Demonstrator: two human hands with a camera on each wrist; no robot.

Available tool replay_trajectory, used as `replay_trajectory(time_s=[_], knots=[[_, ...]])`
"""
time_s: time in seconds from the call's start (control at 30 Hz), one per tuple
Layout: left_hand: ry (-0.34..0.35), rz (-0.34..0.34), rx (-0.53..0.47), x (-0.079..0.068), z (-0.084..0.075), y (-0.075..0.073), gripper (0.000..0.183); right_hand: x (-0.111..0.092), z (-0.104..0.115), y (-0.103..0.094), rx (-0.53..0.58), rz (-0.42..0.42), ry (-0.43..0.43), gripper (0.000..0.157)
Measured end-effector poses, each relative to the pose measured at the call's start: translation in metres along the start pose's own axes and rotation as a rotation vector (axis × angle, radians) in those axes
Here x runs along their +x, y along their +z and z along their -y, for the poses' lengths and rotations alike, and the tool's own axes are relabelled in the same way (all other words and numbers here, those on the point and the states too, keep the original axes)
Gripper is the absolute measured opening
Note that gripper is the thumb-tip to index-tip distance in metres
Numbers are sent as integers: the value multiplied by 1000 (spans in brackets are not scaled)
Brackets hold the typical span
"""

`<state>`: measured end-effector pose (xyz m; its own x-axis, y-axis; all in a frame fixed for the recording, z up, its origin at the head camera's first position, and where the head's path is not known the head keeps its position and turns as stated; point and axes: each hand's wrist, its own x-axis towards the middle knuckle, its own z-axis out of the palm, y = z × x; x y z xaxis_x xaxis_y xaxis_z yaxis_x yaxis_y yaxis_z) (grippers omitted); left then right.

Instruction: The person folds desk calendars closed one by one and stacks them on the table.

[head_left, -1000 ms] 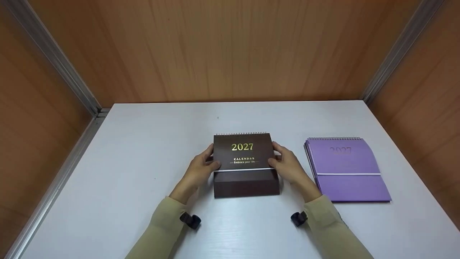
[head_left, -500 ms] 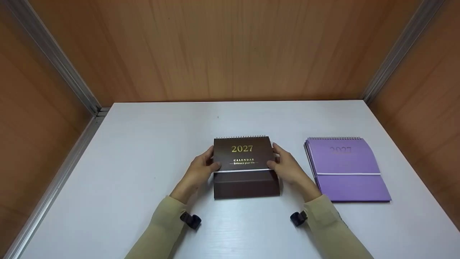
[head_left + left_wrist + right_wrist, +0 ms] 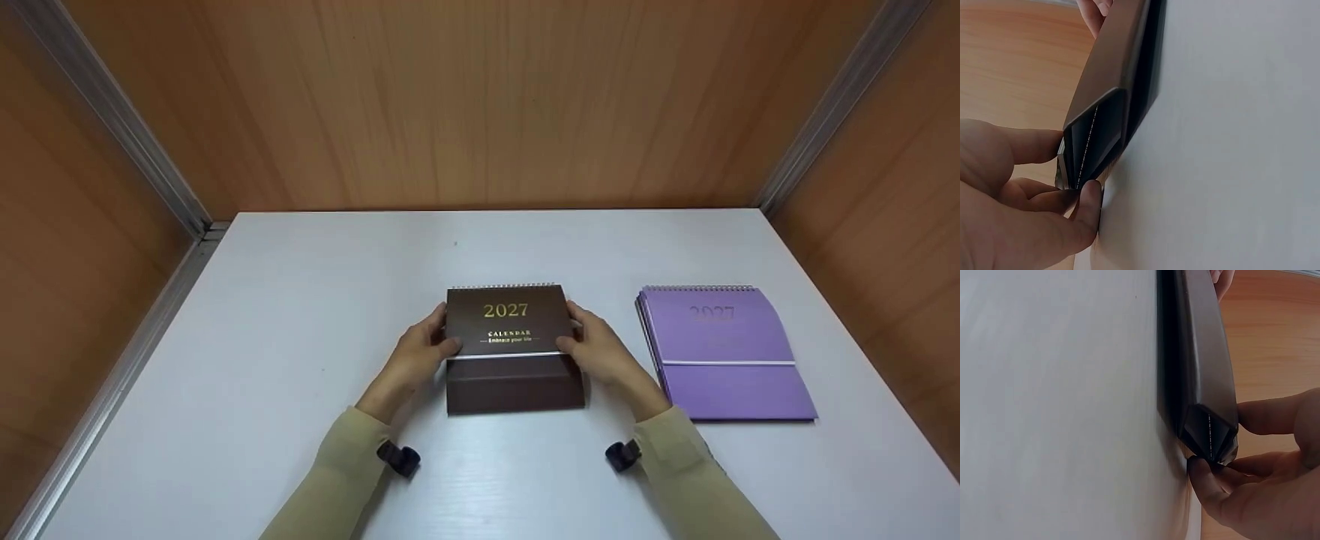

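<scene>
A dark brown desk calendar (image 3: 510,322) with gold "2027" lettering lies low on the white table, its coil binding at the far edge. Across its cover runs a thin white band (image 3: 517,355). My left hand (image 3: 412,352) grips its left edge, thumb on the cover side and fingers at the side. On the opposite edge my right hand (image 3: 604,352) pinches it in the same manner. Both wrist views show the calendar's folded stand (image 3: 1098,132) end-on, with a hollow inside. Parts of the fingers are hidden behind the calendar.
A purple 2027 desk calendar (image 3: 727,337) with a white band lies to the right, close to the right forearm. Wood-grain panels (image 3: 480,105) enclose the white table (image 3: 300,300) at the back and both sides.
The brown calendar's far, coil-bound edge has come down and slightly toward me, both hands holding on. Over the last half second hardly anything differs. The purple calendar has stayed put.
</scene>
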<state>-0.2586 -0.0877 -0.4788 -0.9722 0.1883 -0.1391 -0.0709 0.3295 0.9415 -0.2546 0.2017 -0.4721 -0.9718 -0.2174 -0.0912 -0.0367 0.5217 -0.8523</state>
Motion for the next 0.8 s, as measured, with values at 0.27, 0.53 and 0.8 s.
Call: replay_trajectory(time_s=[0.27,0.53,0.8], knots=[[-3,16,5,-2,1,-1,73,-1,0,-1,-36,6,1,71],[3,37,-8,-4,1,-3,74,-2,1,0,-34,25,-1,72],[-11,42,-13,-4,2,-4,75,-2,3,-1,-54,24,2,73]])
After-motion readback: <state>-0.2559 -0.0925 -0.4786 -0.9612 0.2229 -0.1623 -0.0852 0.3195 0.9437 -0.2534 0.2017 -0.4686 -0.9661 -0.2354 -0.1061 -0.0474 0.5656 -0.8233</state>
